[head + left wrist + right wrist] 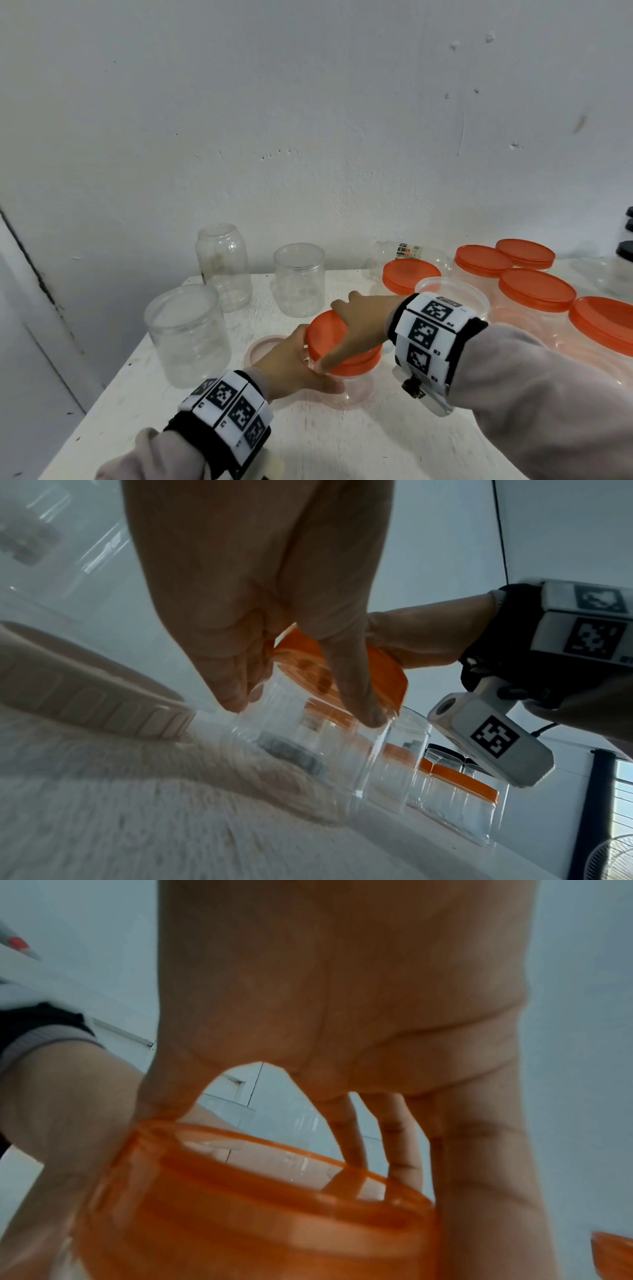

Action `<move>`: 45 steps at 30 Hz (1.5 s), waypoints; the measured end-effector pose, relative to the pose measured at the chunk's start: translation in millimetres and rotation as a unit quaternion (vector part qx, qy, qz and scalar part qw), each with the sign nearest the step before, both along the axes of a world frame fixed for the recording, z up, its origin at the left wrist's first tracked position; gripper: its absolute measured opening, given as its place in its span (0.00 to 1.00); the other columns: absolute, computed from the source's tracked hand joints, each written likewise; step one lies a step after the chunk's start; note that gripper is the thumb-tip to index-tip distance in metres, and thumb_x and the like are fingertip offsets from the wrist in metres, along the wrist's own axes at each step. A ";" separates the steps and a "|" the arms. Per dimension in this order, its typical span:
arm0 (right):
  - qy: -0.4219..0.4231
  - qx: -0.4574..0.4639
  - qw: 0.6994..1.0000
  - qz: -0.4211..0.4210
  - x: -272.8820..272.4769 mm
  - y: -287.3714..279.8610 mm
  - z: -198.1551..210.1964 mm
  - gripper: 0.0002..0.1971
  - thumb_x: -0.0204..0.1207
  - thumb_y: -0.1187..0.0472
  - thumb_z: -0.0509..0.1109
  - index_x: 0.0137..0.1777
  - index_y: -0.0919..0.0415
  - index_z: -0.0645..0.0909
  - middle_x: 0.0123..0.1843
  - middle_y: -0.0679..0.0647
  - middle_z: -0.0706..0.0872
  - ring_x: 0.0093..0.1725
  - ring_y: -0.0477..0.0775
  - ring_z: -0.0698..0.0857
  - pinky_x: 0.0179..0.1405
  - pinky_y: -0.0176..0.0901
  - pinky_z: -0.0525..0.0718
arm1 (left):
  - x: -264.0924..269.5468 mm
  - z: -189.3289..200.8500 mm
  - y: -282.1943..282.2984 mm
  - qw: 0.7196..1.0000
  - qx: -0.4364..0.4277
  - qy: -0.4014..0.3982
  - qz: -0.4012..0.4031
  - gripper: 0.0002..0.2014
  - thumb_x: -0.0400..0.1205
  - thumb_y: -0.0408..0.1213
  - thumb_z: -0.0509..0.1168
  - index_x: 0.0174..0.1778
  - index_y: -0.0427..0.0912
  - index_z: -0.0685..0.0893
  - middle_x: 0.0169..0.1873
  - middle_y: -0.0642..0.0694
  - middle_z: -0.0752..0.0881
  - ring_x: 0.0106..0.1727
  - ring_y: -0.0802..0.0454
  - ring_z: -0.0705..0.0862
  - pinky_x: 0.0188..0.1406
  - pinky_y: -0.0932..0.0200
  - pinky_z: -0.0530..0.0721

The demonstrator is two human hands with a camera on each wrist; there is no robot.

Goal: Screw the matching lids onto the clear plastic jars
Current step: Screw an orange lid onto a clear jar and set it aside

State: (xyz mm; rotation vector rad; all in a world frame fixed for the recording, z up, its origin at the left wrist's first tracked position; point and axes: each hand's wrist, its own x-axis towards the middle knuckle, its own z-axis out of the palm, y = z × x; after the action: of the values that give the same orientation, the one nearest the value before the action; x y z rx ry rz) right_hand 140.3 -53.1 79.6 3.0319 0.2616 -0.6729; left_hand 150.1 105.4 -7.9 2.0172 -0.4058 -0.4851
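White table (308, 445): both hands' fingers grip orange lid (329, 332) and jar (308, 739), seen only wrist-side.

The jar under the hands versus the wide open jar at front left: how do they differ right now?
The held jar carries an orange lid, sitting tilted; the front-left jar has an open mouth and no lid. The left hand grips the held jar and the right hand grips its lid; nothing touches the front-left jar. The held jar is closer to the person. Both are clear plastic and stand upright on the white table.
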 end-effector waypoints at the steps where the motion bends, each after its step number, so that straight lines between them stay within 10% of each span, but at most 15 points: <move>1: 0.018 0.003 1.000 0.009 0.2 -0.2 4.3 0.57 0.56 0.22 0.70 0.82 0.41 0.49 0.79 0.49 0.61 0.75 0.60 0.70 0.64 0.59 0.75 | 0.1 0.5 0.1 1.000 0.003 -0.002 0.001 0.48 0.60 0.40 0.84 0.72 0.55 0.64 0.61 0.60 0.79 0.63 0.59 0.78 0.54 0.68 0.78; 5: 0.043 0.020 0.998 0.040 2.2 -1.6 15.0 0.52 0.62 0.36 0.78 0.81 0.32 0.49 0.79 0.44 0.60 0.76 0.59 0.68 0.69 0.61 0.74 | -0.2 0.1 0.5 1.000 0.010 0.000 -0.001 0.49 0.60 0.41 0.85 0.73 0.54 0.64 0.62 0.59 0.79 0.64 0.59 0.78 0.60 0.63 0.79; 11: 0.011 0.001 1.000 0.019 1.4 -0.6 9.2 0.51 0.58 0.23 0.70 0.80 0.38 0.55 0.74 0.48 0.66 0.53 0.53 0.77 0.59 0.59 0.81 | 1.0 0.1 0.1 1.000 0.017 -0.004 -0.004 0.49 0.59 0.42 0.85 0.73 0.55 0.64 0.61 0.59 0.80 0.63 0.60 0.79 0.56 0.66 0.79; 17: 0.040 -0.007 0.998 0.042 2.1 -2.0 8.4 0.56 0.57 0.31 0.78 0.81 0.32 0.46 0.79 0.45 0.59 0.77 0.60 0.68 0.68 0.63 0.75 | 2.9 0.0 1.1 1.000 0.024 -0.011 -0.008 0.48 0.59 0.43 0.85 0.71 0.56 0.64 0.59 0.60 0.79 0.59 0.63 0.79 0.48 0.71 0.78; 28: -0.061 0.068 0.995 0.038 -6.2 -14.7 -18.5 0.50 0.59 0.24 0.69 0.80 0.34 0.52 0.72 0.47 0.67 0.70 0.57 0.67 0.62 0.55 0.76 | -0.3 0.9 -1.5 1.000 0.021 -0.020 -0.002 0.44 0.60 0.41 0.84 0.65 0.60 0.63 0.57 0.64 0.78 0.57 0.65 0.78 0.44 0.74 0.77; 35: -0.147 0.079 0.985 0.031 -17.1 -15.2 -39.2 0.49 0.60 0.20 0.60 0.80 0.38 0.53 0.72 0.52 0.67 0.67 0.60 0.67 0.62 0.57 0.76 | -3.2 0.7 -0.7 1.000 0.021 -0.011 0.001 0.47 0.59 0.40 0.85 0.70 0.57 0.64 0.61 0.58 0.79 0.63 0.57 0.79 0.64 0.55 0.82; 41: -0.165 0.107 0.980 0.034 -27.1 -15.1 -41.6 0.46 0.67 0.24 0.61 0.82 0.41 0.52 0.76 0.54 0.65 0.70 0.62 0.64 0.66 0.54 0.71 | -2.2 7.6 0.5 0.996 0.079 -0.048 -0.017 0.46 0.60 0.47 0.84 0.69 0.60 0.63 0.52 0.63 0.80 0.49 0.68 0.79 0.33 0.84 0.75; 45: -0.077 0.150 0.984 0.061 -30.4 -37.0 -17.6 0.45 0.71 0.32 0.68 0.83 0.38 0.48 0.80 0.48 0.61 0.76 0.54 0.61 0.73 0.54 0.67 | -3.1 9.6 0.2 0.994 0.084 -0.061 -0.020 0.48 0.59 0.48 0.84 0.69 0.61 0.62 0.52 0.63 0.80 0.49 0.70 0.79 0.33 0.86 0.73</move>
State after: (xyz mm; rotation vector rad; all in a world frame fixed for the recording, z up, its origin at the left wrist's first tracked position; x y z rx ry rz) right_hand 109.9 -90.1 62.0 3.2922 0.5866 -0.4200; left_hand 147.0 105.6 1.7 2.2115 -0.4948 -0.4349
